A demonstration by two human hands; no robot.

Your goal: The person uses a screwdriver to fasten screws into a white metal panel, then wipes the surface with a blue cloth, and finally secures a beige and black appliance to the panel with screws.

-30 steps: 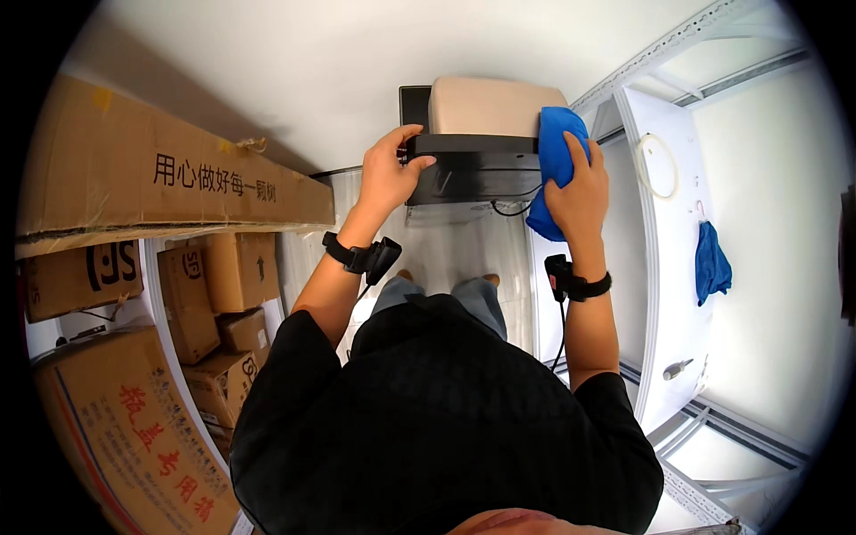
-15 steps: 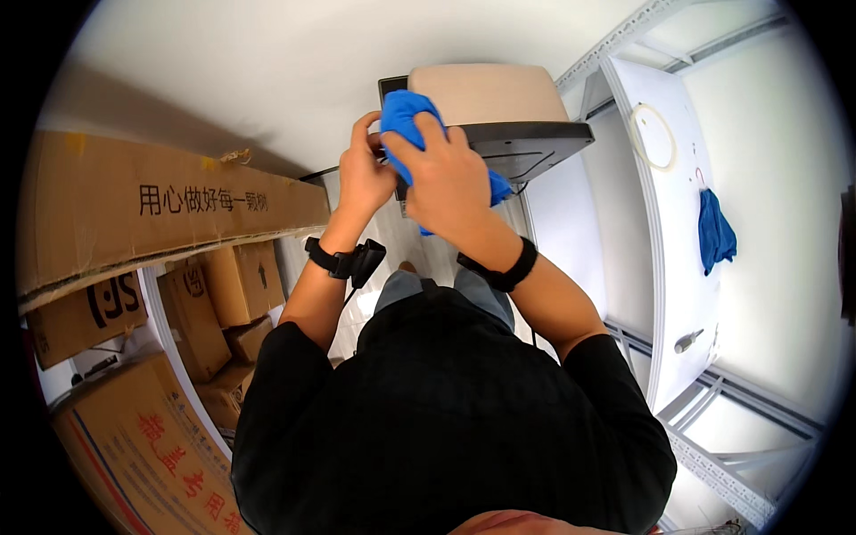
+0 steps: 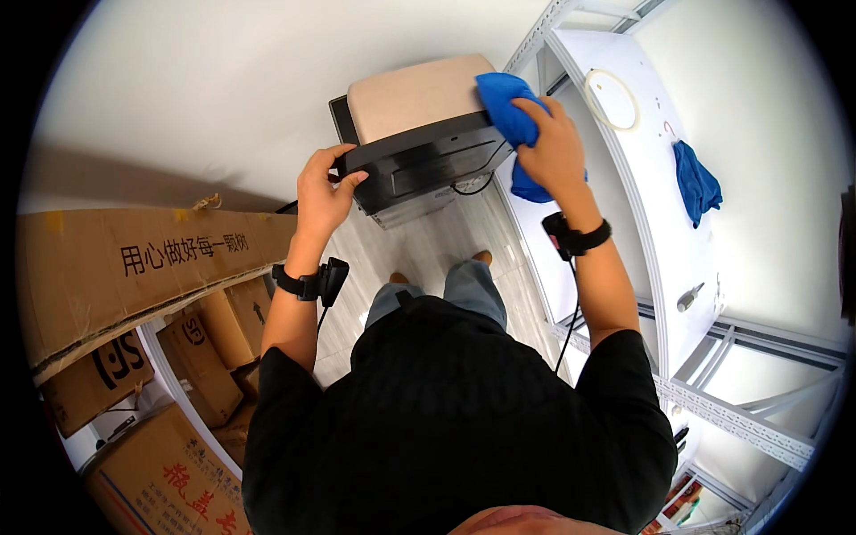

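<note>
Left hand [image 3: 323, 189] fingers clamp the left end of the black device [image 3: 419, 169]. Right hand [image 3: 555, 153] fingers grasp the blue cloth [image 3: 505, 105], pressed against the device's right end.

The left hand [image 3: 323, 189] grips the left end of a black box-shaped device [image 3: 419, 165] with a beige top; the right hand [image 3: 555, 152] presses a blue cloth [image 3: 502, 100] on its right end; cardboard boxes [image 3: 134, 267] stand at the left; a second blue cloth [image 3: 695, 183] hangs on the white metal shelf [image 3: 642, 160] at the right.
</note>
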